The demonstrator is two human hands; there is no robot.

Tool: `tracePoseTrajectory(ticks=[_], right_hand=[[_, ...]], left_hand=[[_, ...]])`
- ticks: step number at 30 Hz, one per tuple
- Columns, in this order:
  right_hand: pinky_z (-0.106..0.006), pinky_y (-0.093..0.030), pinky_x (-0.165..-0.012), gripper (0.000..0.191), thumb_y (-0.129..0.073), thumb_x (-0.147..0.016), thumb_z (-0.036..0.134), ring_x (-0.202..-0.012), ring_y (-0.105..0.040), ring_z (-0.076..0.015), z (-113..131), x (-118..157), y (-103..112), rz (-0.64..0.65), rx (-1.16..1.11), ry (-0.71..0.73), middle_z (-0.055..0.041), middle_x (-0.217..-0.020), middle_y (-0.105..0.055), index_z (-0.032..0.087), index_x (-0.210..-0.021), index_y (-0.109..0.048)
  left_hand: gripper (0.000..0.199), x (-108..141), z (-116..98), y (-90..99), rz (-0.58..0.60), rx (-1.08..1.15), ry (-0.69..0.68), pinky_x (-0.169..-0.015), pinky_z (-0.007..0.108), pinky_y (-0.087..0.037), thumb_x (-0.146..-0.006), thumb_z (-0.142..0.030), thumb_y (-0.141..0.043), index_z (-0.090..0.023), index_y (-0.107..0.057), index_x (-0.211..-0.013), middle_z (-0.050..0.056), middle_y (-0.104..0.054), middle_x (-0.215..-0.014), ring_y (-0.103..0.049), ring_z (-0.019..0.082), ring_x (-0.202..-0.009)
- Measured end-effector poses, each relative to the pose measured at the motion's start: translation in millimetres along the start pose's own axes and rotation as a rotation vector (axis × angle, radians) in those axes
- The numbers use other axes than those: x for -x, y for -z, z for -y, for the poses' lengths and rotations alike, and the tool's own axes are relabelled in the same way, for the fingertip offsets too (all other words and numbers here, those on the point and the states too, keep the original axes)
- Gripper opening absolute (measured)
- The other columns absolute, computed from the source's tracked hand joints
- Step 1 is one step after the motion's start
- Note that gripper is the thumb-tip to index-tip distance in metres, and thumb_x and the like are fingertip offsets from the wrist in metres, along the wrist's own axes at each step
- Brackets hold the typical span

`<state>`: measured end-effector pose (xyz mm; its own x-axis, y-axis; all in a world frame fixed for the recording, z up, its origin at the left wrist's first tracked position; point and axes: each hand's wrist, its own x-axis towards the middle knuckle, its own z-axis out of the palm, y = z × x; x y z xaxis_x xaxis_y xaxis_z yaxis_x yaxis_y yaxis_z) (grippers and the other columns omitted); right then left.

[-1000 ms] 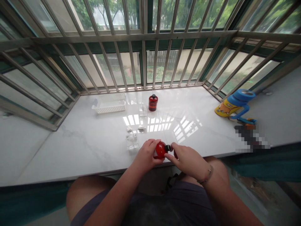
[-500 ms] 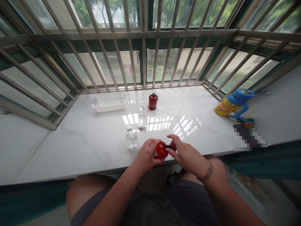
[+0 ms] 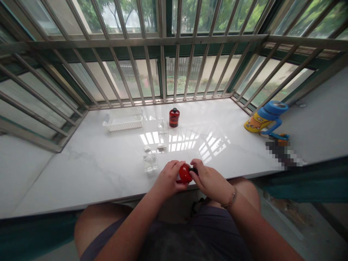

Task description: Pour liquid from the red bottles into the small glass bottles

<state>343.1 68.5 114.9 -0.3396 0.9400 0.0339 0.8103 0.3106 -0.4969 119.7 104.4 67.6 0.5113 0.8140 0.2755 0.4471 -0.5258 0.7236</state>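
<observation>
My left hand [image 3: 170, 177] is wrapped round a red bottle [image 3: 185, 173], tilted with its neck towards the right, at the front edge of the white marble counter [image 3: 108, 170]. The fingers of my right hand [image 3: 205, 177] close on the black cap [image 3: 193, 170] at the bottle's neck. Left of my hands stands a small clear glass container [image 3: 150, 165]. Just behind it lie small whitish pieces [image 3: 161, 146], too small to name. Farther back another clear glass container [image 3: 163, 126] stands beside a second red bottle [image 3: 174, 117], upright with a black cap.
A white perforated basket [image 3: 125, 125] sits at the back left. On the right, a yellow and blue flask [image 3: 263, 116] with a handle leans over near the wall, with a blue and orange item [image 3: 280, 137] and a blurred-out dark patch in front. Metal window bars [image 3: 176, 72] border the counter.
The fingers of my right hand have drawn in closer round the cap. My left hand still holds the bottle, and the whole view has shifted slightly.
</observation>
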Motion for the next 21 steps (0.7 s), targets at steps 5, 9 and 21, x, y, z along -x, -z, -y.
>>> tracePoseTrajectory(ticks=[5, 9, 21], right_hand=[[-0.033, -0.047, -0.068, 0.019, -0.039, -0.111, 0.032, -0.077, -0.075, -0.0261, -1.8, -4.1, -6.0, -0.045, -0.091, -0.048, -0.0084, -0.095, -0.075, 0.020, -0.126, -0.041], [-0.031, -0.046, -0.066, 0.016, -0.040, -0.111, 0.036, -0.076, -0.076, -0.0262, 1.7, -5.8, -7.7, -0.067, -0.124, -0.124, -0.0056, -0.089, -0.074, 0.022, -0.119, -0.042], [-0.037, -0.054, -0.067, 0.025, -0.039, -0.112, 0.039, -0.081, -0.081, -0.0320, 2.1, -5.8, -26.2, -0.213, 0.029, -0.067, -0.0152, -0.106, -0.078, 0.019, -0.127, -0.044]], left_hand=[[0.090, 3.6, 0.9, -5.6, -0.015, -0.022, -0.020, -0.113, 0.054, -0.056, -0.071, -0.014, -0.090, -0.028, -0.054, -0.152, 0.013, -0.062, -0.140, -0.063, 0.034, -0.129], [0.090, 6.4, -0.3, -11.3, -0.045, -0.061, -0.017, -0.112, 0.053, -0.056, -0.073, -0.016, -0.091, -0.027, -0.052, -0.153, 0.014, -0.062, -0.140, -0.063, 0.034, -0.129], [0.086, 6.6, 0.1, -9.5, -0.080, -0.030, 0.002, -0.113, 0.052, -0.056, -0.075, -0.017, -0.091, -0.024, -0.053, -0.152, 0.014, -0.062, -0.139, -0.062, 0.033, -0.128]])
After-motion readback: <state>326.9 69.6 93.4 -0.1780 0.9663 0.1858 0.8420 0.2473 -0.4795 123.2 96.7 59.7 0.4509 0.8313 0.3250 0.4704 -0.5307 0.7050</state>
